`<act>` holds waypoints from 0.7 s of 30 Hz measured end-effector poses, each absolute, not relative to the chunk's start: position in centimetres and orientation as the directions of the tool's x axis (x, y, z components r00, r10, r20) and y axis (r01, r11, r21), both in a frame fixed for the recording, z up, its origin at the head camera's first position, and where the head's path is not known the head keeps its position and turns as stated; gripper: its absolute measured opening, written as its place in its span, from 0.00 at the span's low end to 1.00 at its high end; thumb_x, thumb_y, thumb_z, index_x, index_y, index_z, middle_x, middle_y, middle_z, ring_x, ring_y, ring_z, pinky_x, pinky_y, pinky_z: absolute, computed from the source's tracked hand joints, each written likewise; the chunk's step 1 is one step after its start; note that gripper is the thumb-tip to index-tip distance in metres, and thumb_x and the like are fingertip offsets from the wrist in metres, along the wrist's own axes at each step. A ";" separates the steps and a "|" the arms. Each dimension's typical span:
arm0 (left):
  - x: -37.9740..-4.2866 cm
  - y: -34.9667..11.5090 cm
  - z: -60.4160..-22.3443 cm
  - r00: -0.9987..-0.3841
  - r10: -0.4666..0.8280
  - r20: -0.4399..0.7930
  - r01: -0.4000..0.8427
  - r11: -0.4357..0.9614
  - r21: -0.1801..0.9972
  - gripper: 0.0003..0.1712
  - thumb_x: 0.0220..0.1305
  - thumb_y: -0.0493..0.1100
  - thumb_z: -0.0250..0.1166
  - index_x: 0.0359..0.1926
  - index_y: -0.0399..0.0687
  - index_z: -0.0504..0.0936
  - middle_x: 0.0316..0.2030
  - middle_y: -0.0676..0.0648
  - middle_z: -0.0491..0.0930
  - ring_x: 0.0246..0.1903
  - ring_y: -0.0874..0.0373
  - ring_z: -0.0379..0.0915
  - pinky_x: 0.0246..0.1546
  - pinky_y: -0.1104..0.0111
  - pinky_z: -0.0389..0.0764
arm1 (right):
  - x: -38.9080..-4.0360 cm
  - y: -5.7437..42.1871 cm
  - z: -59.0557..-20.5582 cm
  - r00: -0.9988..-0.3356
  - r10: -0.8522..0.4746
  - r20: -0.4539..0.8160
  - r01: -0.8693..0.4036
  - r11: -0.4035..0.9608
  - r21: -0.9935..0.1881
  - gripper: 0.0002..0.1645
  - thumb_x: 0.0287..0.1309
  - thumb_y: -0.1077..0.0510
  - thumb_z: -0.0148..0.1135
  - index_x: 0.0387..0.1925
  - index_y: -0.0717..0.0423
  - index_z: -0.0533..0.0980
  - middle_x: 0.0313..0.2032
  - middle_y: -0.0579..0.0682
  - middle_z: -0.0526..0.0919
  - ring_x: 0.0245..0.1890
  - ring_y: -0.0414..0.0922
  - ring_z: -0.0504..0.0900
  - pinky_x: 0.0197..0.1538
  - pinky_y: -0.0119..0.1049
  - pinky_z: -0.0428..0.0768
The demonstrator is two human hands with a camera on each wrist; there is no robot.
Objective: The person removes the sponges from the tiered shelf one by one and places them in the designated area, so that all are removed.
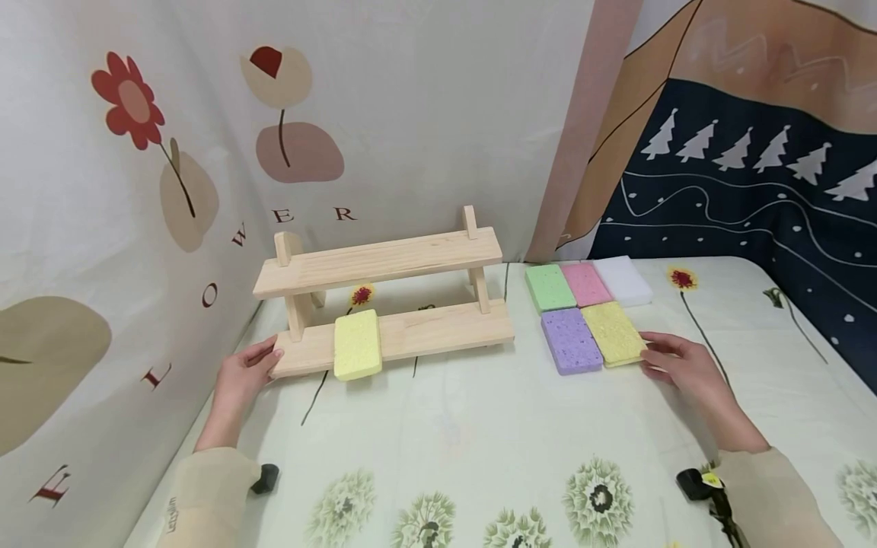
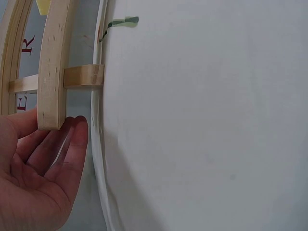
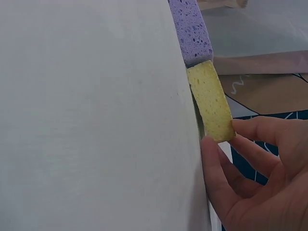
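Observation:
A two-tier wooden shelf (image 1: 384, 259) stands on the cloth at the left of the head view. My left hand (image 1: 240, 384) grips the left end of its lower board (image 2: 52, 86), thumb on one side and fingers on the other. Lying across that board, a pale yellow sponge (image 1: 358, 345) overhangs the front edge. On the right, my right hand (image 1: 688, 371) pinches the outer end of a darker yellow sponge (image 1: 613, 333); in the right wrist view this sponge (image 3: 211, 103) is slightly tilted, beside the purple sponge (image 3: 191, 31).
Next to the held sponge, a purple (image 1: 572, 341), a green (image 1: 551, 288), a pink (image 1: 585, 284) and a white sponge (image 1: 623, 280) lie grouped on the flowered cloth (image 1: 445, 434). Printed fabric walls (image 1: 425, 99) stand behind the shelf and at the left.

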State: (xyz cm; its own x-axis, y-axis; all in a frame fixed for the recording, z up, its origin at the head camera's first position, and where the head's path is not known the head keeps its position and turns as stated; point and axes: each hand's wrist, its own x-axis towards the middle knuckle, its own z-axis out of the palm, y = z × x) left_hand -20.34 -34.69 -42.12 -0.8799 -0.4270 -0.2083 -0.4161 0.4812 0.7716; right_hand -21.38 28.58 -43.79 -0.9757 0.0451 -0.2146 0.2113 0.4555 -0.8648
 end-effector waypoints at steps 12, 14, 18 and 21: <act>-20.4 -34.7 -42.1 -0.880 -0.426 -0.211 -0.419 0.486 0.767 0.31 0.74 0.54 0.56 0.73 0.52 0.66 0.69 0.39 0.70 0.33 0.78 0.70 0.33 0.80 0.77 | -21.7 28.7 -44.0 -0.985 0.023 -0.174 0.162 0.503 -0.849 0.32 0.70 0.59 0.58 0.67 0.76 0.64 0.47 0.57 0.81 0.32 0.22 0.78 0.40 0.25 0.84; -20.4 -34.7 -42.1 -0.878 -0.427 -0.217 -0.425 0.484 0.765 0.31 0.74 0.54 0.56 0.73 0.52 0.66 0.69 0.39 0.71 0.33 0.77 0.70 0.34 0.80 0.78 | -21.7 28.7 -43.9 -0.985 0.022 -0.172 0.159 0.505 -0.848 0.32 0.70 0.59 0.57 0.67 0.76 0.64 0.50 0.61 0.80 0.32 0.22 0.78 0.40 0.25 0.84; -20.4 -34.5 -42.0 -0.875 -0.431 -0.223 -0.432 0.485 0.760 0.31 0.74 0.53 0.56 0.73 0.52 0.66 0.68 0.38 0.71 0.33 0.75 0.70 0.34 0.79 0.78 | -21.6 28.7 -43.7 -0.987 0.032 -0.159 0.154 0.506 -0.849 0.32 0.70 0.57 0.57 0.66 0.75 0.65 0.44 0.49 0.82 0.32 0.22 0.79 0.39 0.25 0.84; -20.4 -34.5 -41.9 -0.871 -0.435 -0.229 -0.439 0.479 0.760 0.30 0.74 0.53 0.57 0.73 0.52 0.66 0.68 0.39 0.71 0.34 0.74 0.70 0.34 0.78 0.78 | -21.5 28.9 -43.4 -0.988 0.045 -0.145 0.148 0.502 -0.852 0.32 0.70 0.54 0.57 0.66 0.73 0.66 0.36 0.30 0.79 0.32 0.22 0.79 0.38 0.24 0.83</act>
State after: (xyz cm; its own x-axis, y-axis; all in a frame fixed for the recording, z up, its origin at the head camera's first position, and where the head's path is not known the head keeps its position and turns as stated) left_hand -20.36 -34.48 -41.91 -0.8707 -0.4353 -0.2288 -0.4391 0.4786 0.7604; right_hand -21.51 28.87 -43.44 -0.9884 0.0448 -0.1448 0.1476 0.5020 -0.8522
